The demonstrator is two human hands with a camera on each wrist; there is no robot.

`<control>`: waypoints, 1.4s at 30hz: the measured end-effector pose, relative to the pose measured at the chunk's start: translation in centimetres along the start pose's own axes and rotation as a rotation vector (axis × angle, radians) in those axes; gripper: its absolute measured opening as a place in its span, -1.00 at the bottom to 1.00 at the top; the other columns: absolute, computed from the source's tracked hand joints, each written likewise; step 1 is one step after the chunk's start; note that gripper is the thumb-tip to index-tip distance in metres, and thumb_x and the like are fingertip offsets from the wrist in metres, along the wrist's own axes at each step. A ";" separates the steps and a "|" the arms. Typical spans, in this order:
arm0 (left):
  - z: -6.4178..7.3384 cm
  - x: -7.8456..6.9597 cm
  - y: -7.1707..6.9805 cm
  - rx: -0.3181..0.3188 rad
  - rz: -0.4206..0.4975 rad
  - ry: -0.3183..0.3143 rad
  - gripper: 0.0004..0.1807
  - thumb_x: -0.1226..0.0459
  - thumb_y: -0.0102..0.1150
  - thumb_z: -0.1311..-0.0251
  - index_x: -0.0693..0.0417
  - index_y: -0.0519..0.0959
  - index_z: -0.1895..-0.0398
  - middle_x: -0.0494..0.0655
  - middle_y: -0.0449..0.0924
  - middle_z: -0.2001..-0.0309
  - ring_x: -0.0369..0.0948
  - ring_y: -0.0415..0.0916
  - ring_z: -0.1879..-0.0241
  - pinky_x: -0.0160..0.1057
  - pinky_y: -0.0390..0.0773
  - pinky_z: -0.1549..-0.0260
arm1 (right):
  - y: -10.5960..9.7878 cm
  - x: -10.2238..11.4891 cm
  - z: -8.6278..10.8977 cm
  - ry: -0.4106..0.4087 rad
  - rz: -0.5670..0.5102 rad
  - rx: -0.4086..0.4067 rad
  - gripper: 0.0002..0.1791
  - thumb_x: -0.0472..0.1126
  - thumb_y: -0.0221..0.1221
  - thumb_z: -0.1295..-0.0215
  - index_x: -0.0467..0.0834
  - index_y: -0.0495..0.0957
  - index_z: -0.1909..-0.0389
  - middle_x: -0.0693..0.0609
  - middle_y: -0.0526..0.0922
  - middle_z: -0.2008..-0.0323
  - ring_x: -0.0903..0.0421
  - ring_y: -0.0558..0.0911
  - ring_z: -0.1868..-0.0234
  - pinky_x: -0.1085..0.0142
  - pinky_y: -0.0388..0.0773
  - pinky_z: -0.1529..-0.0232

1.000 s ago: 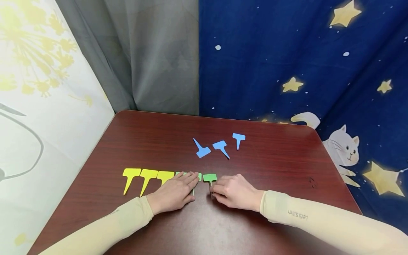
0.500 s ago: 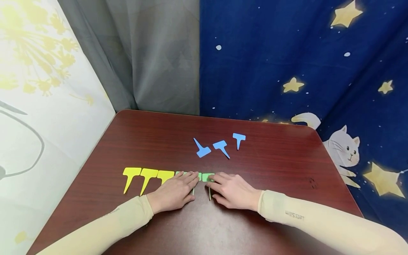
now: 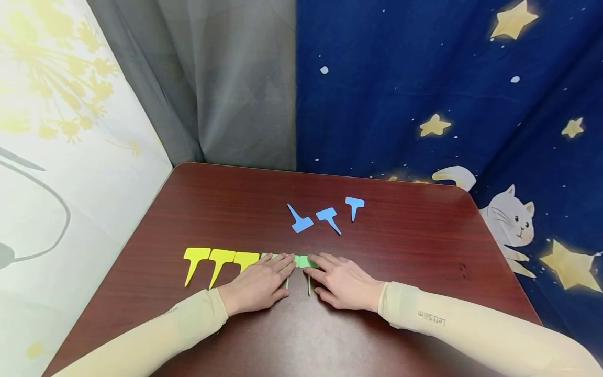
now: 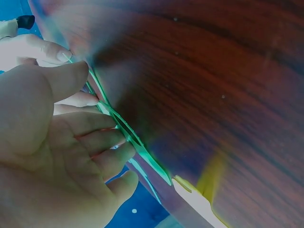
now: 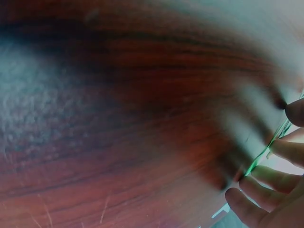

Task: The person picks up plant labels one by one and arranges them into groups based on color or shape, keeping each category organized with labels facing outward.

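Note:
A row of T-shaped plant labels lies across the middle of the table in the head view. Three yellow labels (image 3: 196, 253) form its left part, with green labels to their right. My left hand (image 3: 256, 283) rests flat over green labels (image 4: 152, 164), hiding most of them. My right hand (image 3: 346, 283) presses its fingertips on the head of the rightmost green label (image 3: 305, 261), whose stem points toward me. That head sits right beside the neighbouring green one. In the right wrist view, the fingers (image 5: 268, 178) reach down along the green label (image 5: 260, 157).
Three blue T-shaped labels (image 3: 302, 224) lie farther back on the dark red wooden table (image 3: 400, 230), turned different ways. Behind the table hang a grey curtain (image 3: 245, 89) and a blue starry curtain (image 3: 377, 104).
My right hand has gone from holding the stem of the rightmost green label to pressing on its head. That label has shifted slightly left against its neighbour. The left hand stays in place.

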State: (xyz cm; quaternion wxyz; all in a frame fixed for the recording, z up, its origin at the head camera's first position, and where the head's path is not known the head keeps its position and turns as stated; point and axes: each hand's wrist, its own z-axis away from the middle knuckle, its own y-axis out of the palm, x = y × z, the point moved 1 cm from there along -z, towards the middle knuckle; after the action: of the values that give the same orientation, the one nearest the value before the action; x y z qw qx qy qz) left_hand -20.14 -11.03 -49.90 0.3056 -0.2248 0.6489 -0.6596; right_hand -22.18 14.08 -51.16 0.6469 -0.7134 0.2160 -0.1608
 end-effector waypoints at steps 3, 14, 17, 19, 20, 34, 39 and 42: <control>0.0 0.0 0.1 -0.005 0.011 -0.002 -0.28 -0.01 0.15 -0.40 0.21 0.32 -0.48 0.11 0.26 -0.48 0.03 0.21 -0.46 0.09 0.20 -0.40 | 0.0 0.1 0.0 0.004 -0.007 -0.008 -0.44 0.07 0.14 -0.40 -0.02 0.50 -0.36 -0.08 0.44 -0.35 -0.05 0.46 -0.32 0.11 0.60 -0.10; 0.1 0.0 0.0 -0.022 0.026 -0.010 -0.31 0.00 0.13 -0.41 0.21 0.34 -0.47 0.11 0.26 -0.48 0.04 0.21 -0.45 0.13 0.21 -0.38 | -0.1 0.2 -0.1 0.024 -0.008 -0.021 -0.46 0.07 0.13 -0.40 -0.01 0.52 -0.34 -0.07 0.46 -0.32 -0.01 0.47 -0.29 0.13 0.63 -0.02; 0.1 0.0 0.0 -0.025 0.026 -0.012 -0.30 0.00 0.13 -0.41 0.21 0.34 -0.47 0.11 0.25 -0.48 0.04 0.21 -0.46 0.16 0.22 -0.37 | -0.1 0.3 -0.1 0.022 -0.009 -0.027 -0.47 0.06 0.14 -0.40 -0.02 0.53 -0.33 -0.07 0.46 -0.32 0.00 0.47 -0.29 0.13 0.64 -0.01; 0.1 0.0 0.0 -0.026 0.024 -0.013 -0.30 -0.01 0.13 -0.41 0.20 0.33 -0.47 0.10 0.25 -0.48 0.04 0.21 -0.46 0.17 0.22 -0.37 | -0.1 0.3 -0.1 0.023 -0.009 -0.028 -0.47 0.06 0.13 -0.40 -0.02 0.53 -0.33 -0.07 0.46 -0.32 0.00 0.47 -0.29 0.13 0.64 -0.01; 0.1 0.0 0.0 -0.026 0.025 -0.014 -0.30 -0.01 0.13 -0.41 0.20 0.33 -0.47 0.10 0.25 -0.49 0.04 0.20 -0.46 0.17 0.22 -0.37 | -0.1 0.3 -0.1 0.024 -0.008 -0.028 -0.47 0.06 0.13 -0.40 -0.02 0.53 -0.33 -0.07 0.46 -0.32 0.00 0.47 -0.29 0.14 0.64 -0.01; 0.2 0.0 -0.5 -0.032 0.032 -0.014 -0.30 -0.01 0.14 -0.42 0.13 0.30 -0.50 0.06 0.20 -0.51 0.03 0.18 -0.47 0.22 0.17 -0.37 | -0.7 0.1 -0.3 0.052 -0.050 -0.095 -0.49 0.09 0.16 -0.40 -0.04 0.55 -0.28 -0.04 0.51 -0.25 0.00 0.53 -0.20 0.07 0.56 -0.07; 0.2 -0.2 -0.7 -0.042 0.023 -0.001 -0.31 -0.01 0.12 -0.42 0.12 0.31 -0.50 0.05 0.20 -0.51 0.02 0.17 -0.48 0.20 0.16 -0.39 | -1.4 -1.3 -1.0 0.121 -0.070 -0.155 -0.52 0.05 0.19 -0.37 -0.06 0.58 -0.23 0.03 0.56 -0.15 0.07 0.56 -0.10 0.13 0.59 0.02; 0.1 -0.5 -0.8 -0.045 0.011 0.009 -0.31 -0.02 0.11 -0.43 0.12 0.31 -0.50 0.06 0.20 -0.51 0.01 0.17 -0.48 0.16 0.15 -0.40 | -1.9 -2.7 -1.9 0.197 -0.106 -0.170 -0.53 0.05 0.20 -0.36 -0.05 0.60 -0.21 0.07 0.56 -0.10 0.10 0.57 -0.03 0.16 0.62 0.09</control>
State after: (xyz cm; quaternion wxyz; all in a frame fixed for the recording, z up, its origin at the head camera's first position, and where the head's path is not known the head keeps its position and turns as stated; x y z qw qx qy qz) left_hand -19.81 -10.77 -49.02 0.3013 -0.2250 0.6661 -0.6441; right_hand -25.33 13.97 -48.91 0.5503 -0.7568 0.2536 -0.2452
